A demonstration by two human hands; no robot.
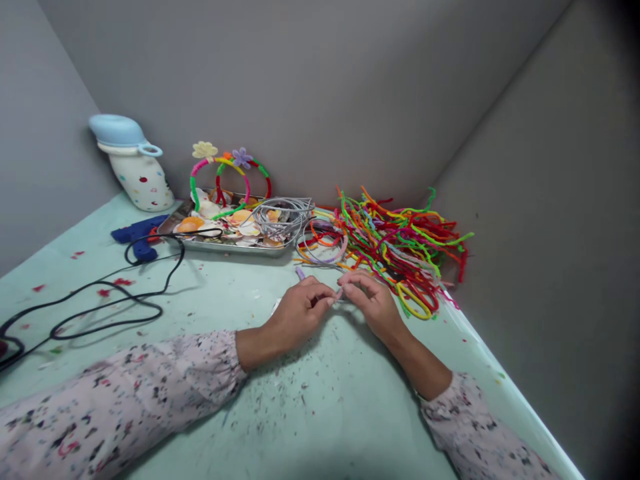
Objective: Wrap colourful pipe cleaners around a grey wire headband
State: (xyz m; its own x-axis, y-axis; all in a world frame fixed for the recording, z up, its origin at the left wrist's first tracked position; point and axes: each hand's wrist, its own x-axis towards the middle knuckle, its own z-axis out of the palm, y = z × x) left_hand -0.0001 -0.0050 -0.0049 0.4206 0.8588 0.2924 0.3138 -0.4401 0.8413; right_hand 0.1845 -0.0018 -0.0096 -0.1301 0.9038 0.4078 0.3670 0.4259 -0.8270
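Note:
My left hand point(296, 313) and my right hand point(373, 301) rest close together on the pale green table point(320, 400), fingertips almost meeting. Both pinch a thin lilac pipe cleaner point(301, 273); one end sticks out above my left fingers. Just beyond my right hand lies a big heap of pipe cleaners point(395, 243) in red, orange, green and yellow. A yellow loop of that heap lies beside my right wrist.
A metal tray point(230, 245) holds shells, grey headbands point(280, 217) and two wrapped headbands with flowers point(230, 167). A blue glue gun point(140, 235) with a black cord point(100, 300) lies left. A white and blue jug point(135, 163) leans in the corner. Grey walls enclose the table.

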